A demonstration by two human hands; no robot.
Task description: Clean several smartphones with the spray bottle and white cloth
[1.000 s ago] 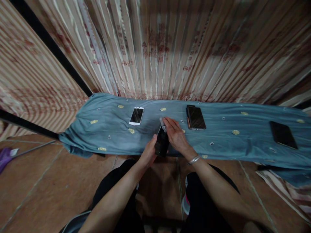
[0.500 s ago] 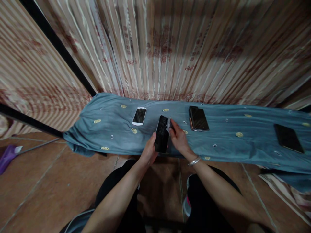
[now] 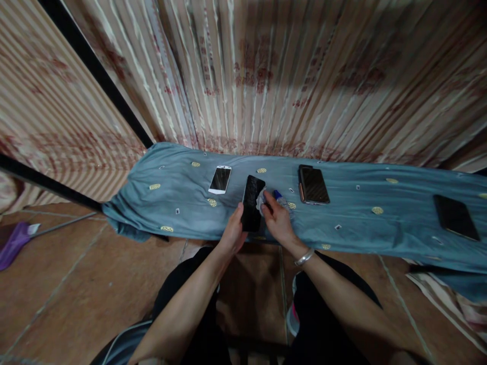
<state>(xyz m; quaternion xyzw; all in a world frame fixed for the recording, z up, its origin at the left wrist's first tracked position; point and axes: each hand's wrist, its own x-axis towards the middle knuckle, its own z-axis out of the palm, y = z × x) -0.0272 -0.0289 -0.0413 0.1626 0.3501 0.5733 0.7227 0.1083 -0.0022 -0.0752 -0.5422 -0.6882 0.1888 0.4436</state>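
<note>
Right hand (image 3: 277,221) shifted off black phone (image 3: 252,203) to its right edge, fingers pinching small white cloth (image 3: 261,198). Left hand (image 3: 234,234) grips phone's lower end, held over blue-cloth table (image 3: 182,213). White phone (image 3: 220,179) left, cased phone (image 3: 314,184) right.

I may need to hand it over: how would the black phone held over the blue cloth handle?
The black phone looks thin, flat and stiff, so it should not flex. Its glossy face probably makes it slippery. The left hand grips it by the lower end, so it seems light.
</note>
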